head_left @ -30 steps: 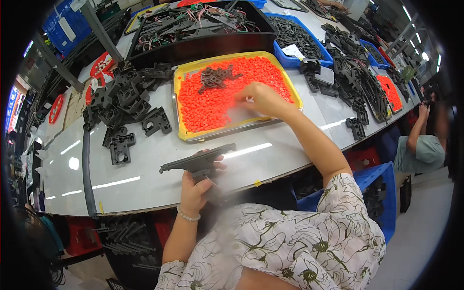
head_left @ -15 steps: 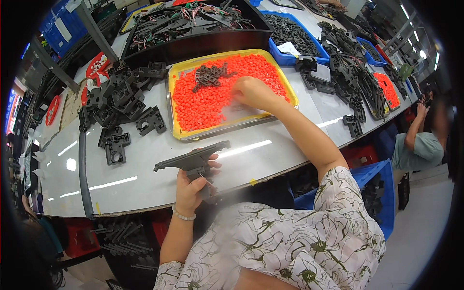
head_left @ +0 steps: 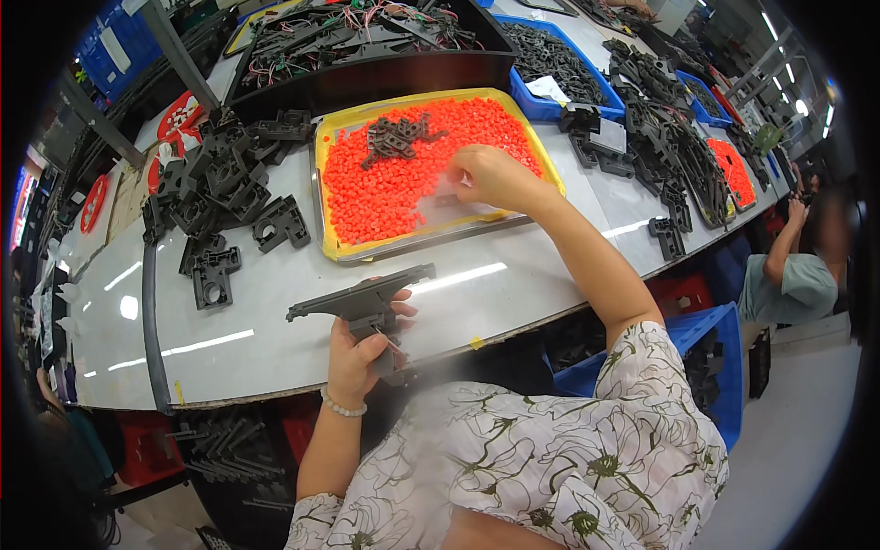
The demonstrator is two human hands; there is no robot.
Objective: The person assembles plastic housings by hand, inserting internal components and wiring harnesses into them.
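My left hand [head_left: 353, 362] is closed around a dark grey plastic part with a long flat arm [head_left: 362, 298], held just over the table's front edge. Thin wires hang by the thumb. My right hand [head_left: 495, 181] is over the right half of a yellow-rimmed tray [head_left: 553, 174], its fingers pinched together. A bit of orange-red shows at the fingertips, seemingly one of the small plastic pieces [head_left: 367, 197] that fill the tray. A small heap of dark grey parts [head_left: 396, 140] lies on top of those pieces.
Dark grey plastic brackets [head_left: 220, 183] are piled left of the tray. Behind stands a black bin [head_left: 385, 78] of wired parts, with a blue bin [head_left: 605, 112] beside it. More dark parts [head_left: 646, 156] lie to the right. Another person [head_left: 790, 275] is at far right.
My right hand has lifted slightly and turned, with its fingers drawn together and orange-red showing at the tips. My left hand keeps its hold on the grey part. The view has shifted slightly.
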